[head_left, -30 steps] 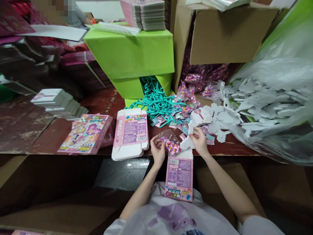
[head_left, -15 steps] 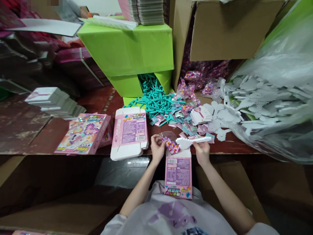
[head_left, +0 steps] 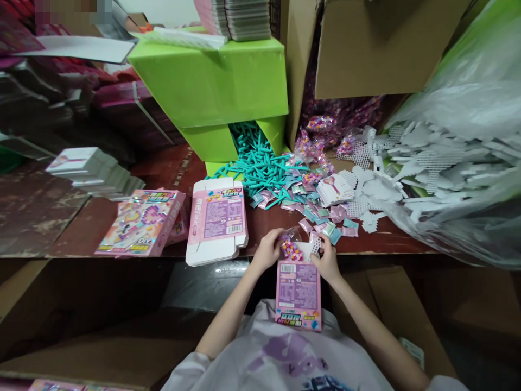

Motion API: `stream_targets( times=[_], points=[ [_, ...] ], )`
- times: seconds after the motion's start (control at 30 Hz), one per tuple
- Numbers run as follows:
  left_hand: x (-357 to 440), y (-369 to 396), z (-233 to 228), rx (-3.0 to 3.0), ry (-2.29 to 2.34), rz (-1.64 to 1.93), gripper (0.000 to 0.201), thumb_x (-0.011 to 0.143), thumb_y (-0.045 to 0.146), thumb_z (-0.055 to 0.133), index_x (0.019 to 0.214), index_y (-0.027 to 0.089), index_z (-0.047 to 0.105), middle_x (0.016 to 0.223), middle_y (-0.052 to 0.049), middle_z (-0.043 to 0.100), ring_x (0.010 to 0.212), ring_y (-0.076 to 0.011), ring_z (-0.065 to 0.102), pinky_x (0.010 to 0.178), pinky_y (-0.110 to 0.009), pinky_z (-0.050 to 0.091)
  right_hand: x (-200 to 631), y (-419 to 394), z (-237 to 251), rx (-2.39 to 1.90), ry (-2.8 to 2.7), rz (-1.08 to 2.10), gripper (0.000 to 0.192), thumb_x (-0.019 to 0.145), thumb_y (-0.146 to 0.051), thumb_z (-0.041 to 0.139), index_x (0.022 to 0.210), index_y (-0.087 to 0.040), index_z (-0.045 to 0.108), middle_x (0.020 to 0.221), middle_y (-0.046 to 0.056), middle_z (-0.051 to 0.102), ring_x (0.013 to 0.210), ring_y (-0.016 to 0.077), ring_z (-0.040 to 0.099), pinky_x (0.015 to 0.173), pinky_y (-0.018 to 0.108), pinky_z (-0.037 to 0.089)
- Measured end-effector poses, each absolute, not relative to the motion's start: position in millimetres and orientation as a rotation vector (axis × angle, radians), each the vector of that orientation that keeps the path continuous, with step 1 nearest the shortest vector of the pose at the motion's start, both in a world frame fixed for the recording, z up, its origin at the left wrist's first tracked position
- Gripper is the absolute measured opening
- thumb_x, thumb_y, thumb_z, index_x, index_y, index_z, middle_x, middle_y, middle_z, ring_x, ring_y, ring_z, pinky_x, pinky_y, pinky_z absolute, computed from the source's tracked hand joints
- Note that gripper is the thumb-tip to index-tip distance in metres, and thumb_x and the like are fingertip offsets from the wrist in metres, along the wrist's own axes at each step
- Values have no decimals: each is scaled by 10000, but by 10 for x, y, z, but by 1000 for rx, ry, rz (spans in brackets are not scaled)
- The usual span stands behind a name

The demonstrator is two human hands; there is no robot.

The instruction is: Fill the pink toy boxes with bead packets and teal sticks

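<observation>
A pink and purple printed box [head_left: 298, 290] stands against my lap at the table edge, its white flap up at the open top. My left hand [head_left: 268, 250] is closed on a clear bag of colourful beads [head_left: 291, 250] over the box mouth. In my right hand [head_left: 326, 260] is a white pegboard [head_left: 316, 247], tilted upright at the right side of that mouth; part of it is hidden by my fingers and the box. Just beyond my hands lie small pink and teal packets [head_left: 319, 214].
Teal pens [head_left: 260, 163] spill from a green box [head_left: 211, 87]. To the right, white pegboards [head_left: 431, 168] fill a plastic bag. Flat empty boxes [head_left: 217, 217], finished-looking boxes [head_left: 138, 222] and a card stack [head_left: 93, 168] sit left. A cardboard carton [head_left: 374, 49] holds bead bags.
My right hand has moved left and turned the pegboard from lying sideways to pointing into the box. My left hand has shifted slightly right with the bead bag.
</observation>
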State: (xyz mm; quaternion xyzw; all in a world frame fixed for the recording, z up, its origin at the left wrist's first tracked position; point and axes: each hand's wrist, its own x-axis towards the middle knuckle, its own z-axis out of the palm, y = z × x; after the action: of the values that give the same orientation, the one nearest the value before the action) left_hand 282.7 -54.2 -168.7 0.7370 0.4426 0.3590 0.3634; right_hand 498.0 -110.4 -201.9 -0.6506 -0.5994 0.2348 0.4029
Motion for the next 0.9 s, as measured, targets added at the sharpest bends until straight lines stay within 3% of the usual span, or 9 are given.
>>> stream_targets(
  times=[0.13, 0.3, 0.47, 0.53, 0.6, 0.67, 0.77, 0.83, 0.9],
  points=[
    [2779, -469, -1576, 2027, 1041, 774, 371, 829, 39, 416, 1124, 171, 599, 982, -82, 584, 894, -161, 573, 798, -278, 461, 5103, -1043, -1999, -1580, -1552, 703, 460, 668, -167, 568, 1127, -190, 581, 1023, 74, 634, 849, 215, 566, 779, 349, 447],
    [2759, -451, -1418, 2121, 969, 583, 418, 806, 12, 402, 1131, 179, 604, 999, -77, 582, 900, -154, 565, 800, -267, 439, 5251, -932, -1841, -1543, -1871, 905, 355, 705, -180, 627, 1055, -218, 673, 964, 47, 667, 883, 212, 564, 855, 383, 416],
    [2861, -732, -1434, 2391, 1014, 313, 243, 848, 368, 555, 964, 194, 680, 995, -83, 601, 944, -226, 522, 894, -440, 345, 5105, -1119, -1793, -1450, -2174, 745, 164, 847, -319, 575, 863, -272, 732, 872, 45, 647, 898, 227, 530, 883, 455, 370],
    [2900, -878, -1506, 2473, 1140, 314, 374, 846, 514, 525, 868, 188, 707, 1036, -109, 578, 1001, -262, 473, 892, -484, 305, 5003, -1273, -1879, -1488, -1999, 629, 206, 815, -357, 621, 973, -253, 705, 970, 69, 615, 930, 237, 522, 871, 446, 398],
    [2925, -1003, -1583, 2505, 1232, 329, 410, 889, 492, 464, 809, 174, 710, 997, -113, 577, 1004, -263, 449, 865, -478, 292, 4889, -1433, -1988, -1523, -1685, 564, 378, 789, -335, 648, 1144, -209, 619, 1092, 105, 568, 1003, 244, 521, 877, 424, 431],
    [2934, -1110, -1635, 2508, 1241, 394, 380, 919, 412, 439, 780, 174, 700, 911, -91, 582, 973, -244, 447, 844, -460, 283, 4779, -1570, -2065, -1524, -1417, 573, 422, 792, -311, 640, 1189, -186, 569, 1150, 119, 533, 1066, 242, 518, 911, 412, 438],
    [2922, -1258, -1654, 2422, 1242, 728, 361, 913, 358, 441, 702, 194, 684, 906, -71, 571, 989, -241, 441, 868, -467, 266, 4659, -1702, -2063, -1486, -1211, 649, 172, 832, -312, 578, 898, -176, 661, 1241, 112, 489, 1165, 255, 485, 1009, 425, 376],
    [2907, -1338, -1656, 2182, 1334, 1094, 386, 919, 349, 386, 732, 209, 693, 1021, -81, 554, 1058, -254, 435, 922, -480, 273, 4617, -1734, -2005, -1455, -1088, 758, 201, 848, -315, 542, 781, -169, 664, 1331, 101, 455, 1212, 267, 468, 1037, 418, 354],
    [2894, -1378, -1676, 1790, 1403, 1338, 396, 923, 327, 338, 812, 212, 700, 1176, -85, 514, 1139, -253, 437, 983, -458, 301, 4598, -1721, -1943, -1400, -927, 941, 223, 839, -297, 529, 996, -201, 655, 1364, 89, 468, 1212, 258, 492, 1020, 404, 382]
  ],
)
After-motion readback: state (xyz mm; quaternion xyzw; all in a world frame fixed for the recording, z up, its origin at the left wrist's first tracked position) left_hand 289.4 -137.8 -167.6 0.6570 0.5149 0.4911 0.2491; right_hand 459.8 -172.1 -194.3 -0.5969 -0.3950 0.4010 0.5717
